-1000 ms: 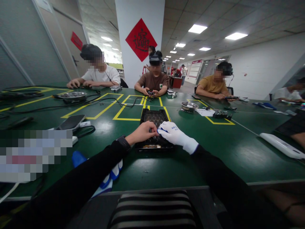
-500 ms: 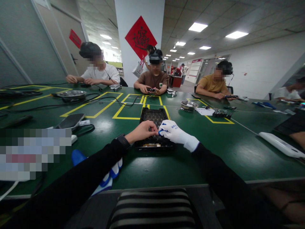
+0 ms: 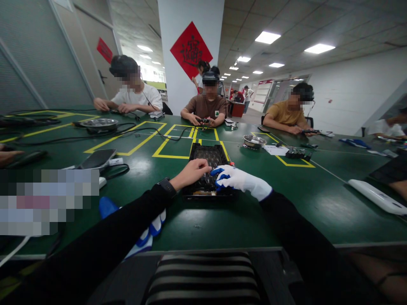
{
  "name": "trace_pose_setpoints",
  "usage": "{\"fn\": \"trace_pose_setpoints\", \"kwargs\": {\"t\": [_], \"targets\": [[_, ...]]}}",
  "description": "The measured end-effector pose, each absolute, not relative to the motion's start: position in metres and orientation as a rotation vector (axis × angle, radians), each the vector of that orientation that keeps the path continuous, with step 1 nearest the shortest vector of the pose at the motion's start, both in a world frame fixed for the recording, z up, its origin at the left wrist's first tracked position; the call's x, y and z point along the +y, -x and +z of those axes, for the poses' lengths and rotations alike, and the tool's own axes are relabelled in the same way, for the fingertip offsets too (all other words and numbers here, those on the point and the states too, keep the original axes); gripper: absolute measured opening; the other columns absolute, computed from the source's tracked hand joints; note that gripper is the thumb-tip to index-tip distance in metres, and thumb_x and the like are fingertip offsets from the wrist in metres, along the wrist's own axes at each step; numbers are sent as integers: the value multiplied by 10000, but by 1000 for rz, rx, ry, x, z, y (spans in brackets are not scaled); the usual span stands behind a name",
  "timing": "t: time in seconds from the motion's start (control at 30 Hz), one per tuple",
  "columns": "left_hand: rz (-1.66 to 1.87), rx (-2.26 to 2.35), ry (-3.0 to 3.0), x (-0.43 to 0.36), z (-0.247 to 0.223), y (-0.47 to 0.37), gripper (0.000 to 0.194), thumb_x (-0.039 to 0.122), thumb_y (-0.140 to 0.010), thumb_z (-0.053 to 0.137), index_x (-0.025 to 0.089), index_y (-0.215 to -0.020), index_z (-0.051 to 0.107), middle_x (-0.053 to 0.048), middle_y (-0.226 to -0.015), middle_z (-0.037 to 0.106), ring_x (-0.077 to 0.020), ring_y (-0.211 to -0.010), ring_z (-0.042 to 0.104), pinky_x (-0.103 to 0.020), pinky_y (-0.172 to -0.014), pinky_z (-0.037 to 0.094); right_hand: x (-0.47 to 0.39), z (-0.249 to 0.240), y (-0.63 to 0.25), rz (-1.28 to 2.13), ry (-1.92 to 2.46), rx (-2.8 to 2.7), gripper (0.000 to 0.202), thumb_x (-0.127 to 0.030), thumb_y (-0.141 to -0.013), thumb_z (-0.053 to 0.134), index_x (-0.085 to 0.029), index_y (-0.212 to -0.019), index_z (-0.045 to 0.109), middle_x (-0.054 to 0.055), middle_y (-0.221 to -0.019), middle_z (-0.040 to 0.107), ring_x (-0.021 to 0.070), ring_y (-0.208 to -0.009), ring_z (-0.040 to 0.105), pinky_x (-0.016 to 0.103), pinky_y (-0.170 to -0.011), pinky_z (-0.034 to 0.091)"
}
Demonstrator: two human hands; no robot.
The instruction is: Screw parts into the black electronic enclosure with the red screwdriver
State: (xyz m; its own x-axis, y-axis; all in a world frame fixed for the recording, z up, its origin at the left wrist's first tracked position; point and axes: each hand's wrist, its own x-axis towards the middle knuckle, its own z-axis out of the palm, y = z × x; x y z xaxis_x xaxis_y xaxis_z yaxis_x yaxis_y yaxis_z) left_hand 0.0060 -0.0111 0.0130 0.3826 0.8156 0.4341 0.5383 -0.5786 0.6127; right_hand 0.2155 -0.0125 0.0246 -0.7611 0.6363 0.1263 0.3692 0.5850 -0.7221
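Note:
A black open case (image 3: 208, 153) lies on the green table, with small dark parts inside and a brownish strip (image 3: 204, 193) at its near end. Over the left side of the case is my bare left hand (image 3: 191, 173), fingers curled together; whatever they pinch is too small to make out. My right hand (image 3: 233, 178), in a white glove with blue fingertips, reaches over the right side with its fingers apart and nothing visible between them. A red object (image 3: 232, 164) shows just behind the right hand.
A blue and white glove (image 3: 108, 207) lies beneath my left forearm. Metal bowls (image 3: 254, 140) stand farther back. A phone-like device (image 3: 99, 159) and cables lie left, a white device (image 3: 377, 196) right. Several people sit around the table.
My right hand has drawn slightly away from my left, and its fingers have spread. The red object has come into view behind it. The whole view has shifted slightly.

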Motion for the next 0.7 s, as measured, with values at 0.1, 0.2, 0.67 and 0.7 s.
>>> {"fn": "trace_pose_setpoints", "kwargs": {"t": [0.1, 0.2, 0.67, 0.7], "targets": [[1026, 1170, -2277, -13, 14, -6, 272, 345, -798, 480, 148, -628, 557, 12, -644, 554, -118, -644, 492, -239, -617, 346, -13, 24, -214, 916, 805, -2463, 281, -302, -754, 606, -122, -968, 638, 85, -1041, 602, 146, -862, 581, 277, -807, 469], [1035, 1164, -2293, -13, 15, -6, 295, 355, -806, 477, 147, -608, 544, 18, -618, 529, -114, -628, 482, -238, -603, 334, -12, 21, -214, 782, 826, -2490, 230, -292, -768, 589, -137, -924, 659, 71, -1002, 622, 151, -856, 585, 287, -818, 462], [1023, 1165, -2323, -11, 13, -6, 347, 407, -828, 463, 150, -602, 514, 27, -594, 487, -105, -600, 451, -233, -578, 325, -6, 13, -213, 636, 739, -2582, 223, -337, -755, 614, -156, -867, 681, 44, -927, 641, 156, -875, 590, 281, -844, 441], [1025, 1163, -2324, -11, 13, -6, 347, 407, -828, 463, 149, -603, 519, 26, -596, 491, -106, -603, 455, -234, -582, 329, -7, 14, -214, 666, 741, -2567, 218, -333, -758, 610, -155, -864, 679, 44, -925, 641, 154, -872, 590, 279, -839, 444]]}}
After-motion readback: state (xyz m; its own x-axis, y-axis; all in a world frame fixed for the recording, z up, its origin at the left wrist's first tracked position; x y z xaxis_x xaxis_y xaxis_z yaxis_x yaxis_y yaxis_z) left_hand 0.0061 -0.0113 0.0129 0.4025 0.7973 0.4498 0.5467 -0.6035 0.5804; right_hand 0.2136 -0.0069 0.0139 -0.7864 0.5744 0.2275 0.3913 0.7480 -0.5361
